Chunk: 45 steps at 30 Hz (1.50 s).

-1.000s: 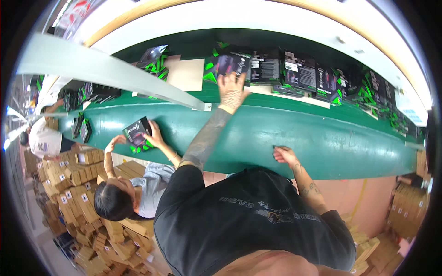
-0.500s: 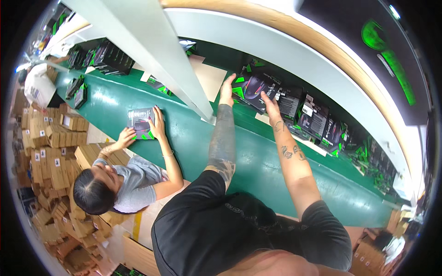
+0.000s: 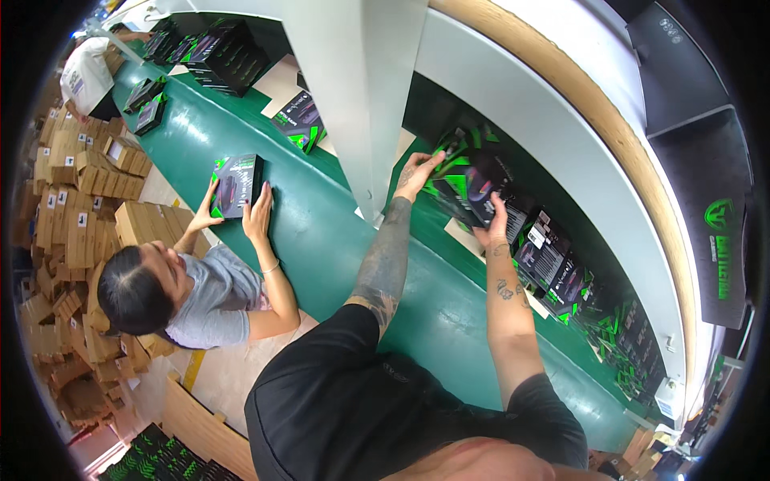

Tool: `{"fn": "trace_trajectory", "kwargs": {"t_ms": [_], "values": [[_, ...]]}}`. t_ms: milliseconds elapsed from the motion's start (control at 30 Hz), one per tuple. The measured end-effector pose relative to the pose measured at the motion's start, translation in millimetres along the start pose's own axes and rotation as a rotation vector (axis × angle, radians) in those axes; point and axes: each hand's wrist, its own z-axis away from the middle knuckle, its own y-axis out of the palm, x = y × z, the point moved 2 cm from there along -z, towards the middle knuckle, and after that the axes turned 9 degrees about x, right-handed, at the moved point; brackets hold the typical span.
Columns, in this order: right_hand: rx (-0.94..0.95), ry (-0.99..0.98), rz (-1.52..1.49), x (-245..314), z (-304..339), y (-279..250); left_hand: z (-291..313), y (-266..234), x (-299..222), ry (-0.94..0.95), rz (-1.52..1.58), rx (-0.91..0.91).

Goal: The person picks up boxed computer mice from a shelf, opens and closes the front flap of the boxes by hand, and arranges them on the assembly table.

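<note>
A black and green computer mouse box (image 3: 480,186), tilted, is between my two hands over the back strip of the green workbench. My right hand (image 3: 492,226) grips its near right side, thumb up along the edge. At its far left corner my left hand (image 3: 417,173) has its fingers bent around the edge; the fingertips partly blend with boxes behind. Beyond it, more boxes with green corners (image 3: 480,135) lie in shadow. To the right, a row of similar boxes (image 3: 549,252) leans along the bench back.
A grey upright post (image 3: 353,96) stands close left of my left arm. A curved white shelf edge (image 3: 561,120) overhangs the boxes. At left a co-worker (image 3: 216,297) holds another mouse box (image 3: 235,186) over the green bench (image 3: 321,248). Brown cartons (image 3: 76,232) are piled beyond.
The view has turned. My hands have tilted the box and moved their hold, the left hand now bent at its far corner. The co-worker has raised their box on edge.
</note>
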Motion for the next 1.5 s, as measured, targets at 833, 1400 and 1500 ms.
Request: {"fn": "trace_trajectory", "kwargs": {"t_ms": [833, 1400, 1500], "values": [[-0.205, 0.094, -0.01, -133, 353, -107, 332, -70, 68, 0.115, -0.587, 0.18], [-0.564, -0.226, 0.201, -83, 415, -189, 329, -57, 126, 0.367, -1.514, 0.352], [-0.631, -0.296, 0.413, -77, 435, -228, 328, -46, 119, 0.458, -1.517, 0.382]]}}
